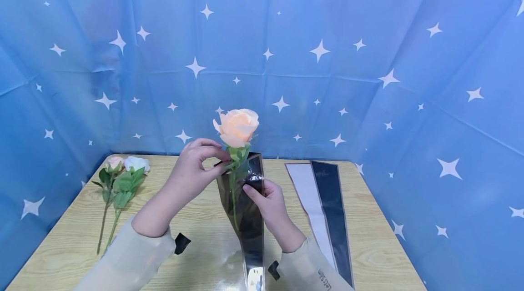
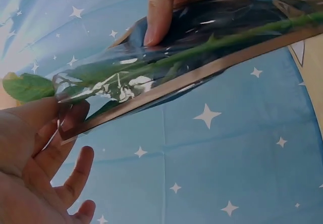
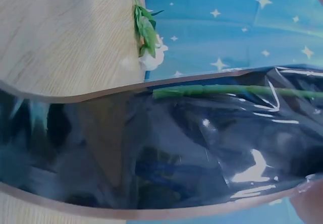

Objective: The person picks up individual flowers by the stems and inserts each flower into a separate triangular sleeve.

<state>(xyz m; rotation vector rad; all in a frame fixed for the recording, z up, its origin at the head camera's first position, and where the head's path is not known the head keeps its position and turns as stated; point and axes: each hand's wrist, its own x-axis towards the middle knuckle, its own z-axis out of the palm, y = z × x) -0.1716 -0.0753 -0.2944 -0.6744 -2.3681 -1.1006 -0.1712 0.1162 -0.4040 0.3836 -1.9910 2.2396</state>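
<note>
An artificial peach rose [image 1: 237,128] stands upright, its green stem inside a clear-fronted, black-backed flower sleeve [image 1: 251,227]. My left hand [image 1: 200,163] pinches the rose by the leaves just below the bloom, at the sleeve's mouth. In the left wrist view, a leaf [image 2: 29,87] sticks out past the mouth, and one fingertip shows through the film. My right hand [image 1: 272,204] grips the sleeve's right edge, thumb in front and fingers hidden behind. The stem's cut end [image 3: 164,92] lies partway down the sleeve in the right wrist view.
On the table's left lie a pink rose [image 1: 114,162] and a white rose [image 1: 137,163] with leafy stems. A white-and-black flat sleeve [image 1: 327,191] lies at right. Small black scraps [image 1: 182,243] appear beside both cuffs. A blue starry curtain [image 1: 262,54] surrounds the table.
</note>
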